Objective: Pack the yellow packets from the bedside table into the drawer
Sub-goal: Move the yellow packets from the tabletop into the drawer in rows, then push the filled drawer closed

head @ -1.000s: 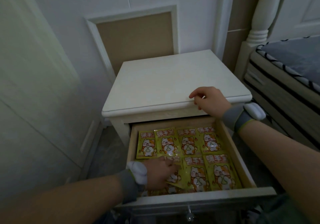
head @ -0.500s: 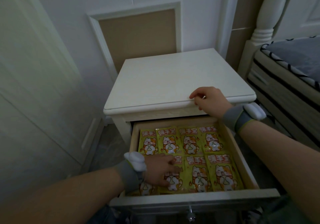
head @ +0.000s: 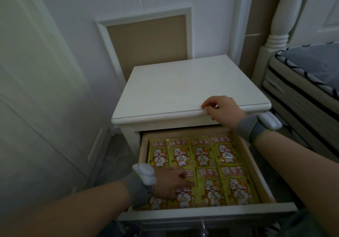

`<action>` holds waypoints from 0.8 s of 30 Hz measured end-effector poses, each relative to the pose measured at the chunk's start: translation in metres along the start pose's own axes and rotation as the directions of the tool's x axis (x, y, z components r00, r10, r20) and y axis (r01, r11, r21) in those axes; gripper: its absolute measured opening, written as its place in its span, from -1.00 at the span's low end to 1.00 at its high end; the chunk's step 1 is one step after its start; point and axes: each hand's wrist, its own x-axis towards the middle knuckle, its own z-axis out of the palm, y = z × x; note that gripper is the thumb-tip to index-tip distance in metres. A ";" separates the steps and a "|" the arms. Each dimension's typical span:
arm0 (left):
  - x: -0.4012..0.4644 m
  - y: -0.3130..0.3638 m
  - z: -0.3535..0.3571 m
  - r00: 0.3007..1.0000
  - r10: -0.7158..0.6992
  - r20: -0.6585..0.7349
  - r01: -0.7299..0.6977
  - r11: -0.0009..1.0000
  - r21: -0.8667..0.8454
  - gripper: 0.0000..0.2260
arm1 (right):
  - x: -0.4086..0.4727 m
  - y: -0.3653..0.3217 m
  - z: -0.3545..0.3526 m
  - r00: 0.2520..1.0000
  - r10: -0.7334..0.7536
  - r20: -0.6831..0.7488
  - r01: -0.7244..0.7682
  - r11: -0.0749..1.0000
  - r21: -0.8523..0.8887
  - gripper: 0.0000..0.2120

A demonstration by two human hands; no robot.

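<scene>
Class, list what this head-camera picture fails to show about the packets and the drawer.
- Front-left packets: partly hidden under the left hand.
- Drawer knob: cut off by the bottom edge.
- Layers beneath the top packets: hidden.
- Right hand fingertips: curled over the table edge.

The drawer [head: 264, 185] is pulled out from under the top of the desk [head: 183, 86]. The packets [head: 211, 185] lie flat inside it in two rows, one behind the other. The left hand [head: 170, 183] rests on the front row at its left end. The right hand [head: 222, 109] sits on the desk's front edge. A bed [head: 308, 75] stands to the right, a wall [head: 110, 1] behind.
</scene>
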 end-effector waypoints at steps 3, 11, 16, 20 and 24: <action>-0.002 -0.001 -0.006 0.999 -0.030 0.026 0.031 0.998 -0.048 -0.42 | -0.004 -0.001 -0.002 0.998 -0.045 0.031 0.047 0.996 -0.073 -0.74; -0.021 -0.023 -0.034 0.984 -0.169 -0.048 0.167 0.986 -0.027 -0.52 | -0.019 -0.006 -0.014 0.962 -0.229 0.148 0.264 0.918 -0.297 -0.71; -0.032 -0.031 -0.045 0.966 -0.238 -0.105 0.235 0.971 -0.035 -0.52 | -0.037 -0.009 -0.022 0.948 -0.162 0.274 0.251 0.910 -0.329 -0.56; -0.044 -0.034 -0.042 0.956 -0.261 -0.136 0.249 0.964 -0.097 -0.45 | -0.052 0.001 -0.024 0.911 -0.025 0.412 0.212 0.885 -0.415 -0.31; -0.057 -0.037 -0.043 0.932 -0.315 -0.181 0.304 0.949 -0.088 -0.41 | -0.066 0.013 -0.032 0.885 0.086 0.457 0.109 0.917 -0.384 -0.19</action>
